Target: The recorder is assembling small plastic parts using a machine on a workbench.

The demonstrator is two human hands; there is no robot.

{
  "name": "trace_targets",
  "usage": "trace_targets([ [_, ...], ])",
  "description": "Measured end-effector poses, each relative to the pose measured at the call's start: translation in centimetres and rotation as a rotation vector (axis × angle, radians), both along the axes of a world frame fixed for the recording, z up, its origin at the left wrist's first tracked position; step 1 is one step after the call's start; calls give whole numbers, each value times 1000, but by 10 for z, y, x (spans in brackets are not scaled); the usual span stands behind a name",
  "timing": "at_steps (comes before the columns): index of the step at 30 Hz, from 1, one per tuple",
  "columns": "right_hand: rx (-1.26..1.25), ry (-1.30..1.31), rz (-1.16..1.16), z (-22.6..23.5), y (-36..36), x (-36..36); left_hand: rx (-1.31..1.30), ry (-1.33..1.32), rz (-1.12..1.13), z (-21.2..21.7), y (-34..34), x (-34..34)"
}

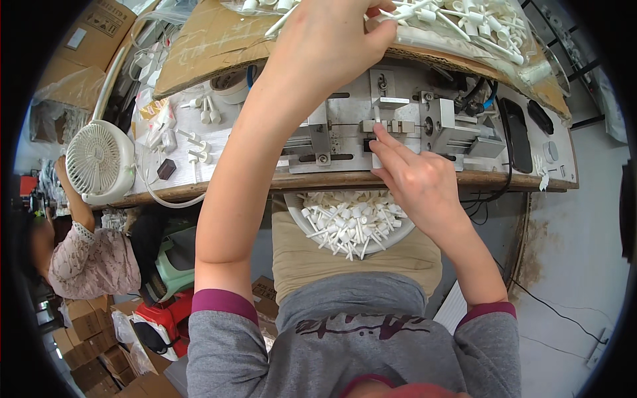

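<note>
My left hand (338,36) reaches over the white plastic parts (464,20) heaped on the raised cardboard. Its thumb and one bent finger show, while the upper picture edge cuts off the others. Below it, my right hand (418,176) is at a small metal clamping fixture (398,126) on the bench. The forefinger rests by the fixture's middle block, against a slim white piece (377,115). Between that hand's fingers and thumb a bit of white plastic part (376,160) shows. A white bowl (298,215) of similar stemmed parts sits on my lap.
A white fan (99,162) stands at the bench's left end, near loose white parts (196,147) and a dark block (166,169). Cardboard (219,50) overhangs the bench. On the right lie a black phone (516,132) and cables. Another person (99,262) sits at far left.
</note>
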State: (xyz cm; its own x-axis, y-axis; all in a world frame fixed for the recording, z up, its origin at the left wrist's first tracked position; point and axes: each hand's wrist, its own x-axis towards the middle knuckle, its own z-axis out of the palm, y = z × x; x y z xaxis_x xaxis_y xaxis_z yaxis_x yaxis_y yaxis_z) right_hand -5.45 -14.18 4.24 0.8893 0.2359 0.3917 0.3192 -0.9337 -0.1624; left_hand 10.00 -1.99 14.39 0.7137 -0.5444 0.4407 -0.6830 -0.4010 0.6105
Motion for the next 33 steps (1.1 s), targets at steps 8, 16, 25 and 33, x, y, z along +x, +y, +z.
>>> trace_targets([
  [8,-36,129,-11,5,-3,2,-326,49,-185,-16,35,-35],
  [16,77,-160,-1,77,-39,60,-46,1,-153,-53,67,-84],
  [25,-470,187,-314,113,-75,184,101,-350,-53,-115,38,-102],
  [33,-536,39,-49,109,-92,178,227,-336,-59,-117,31,-96],
])
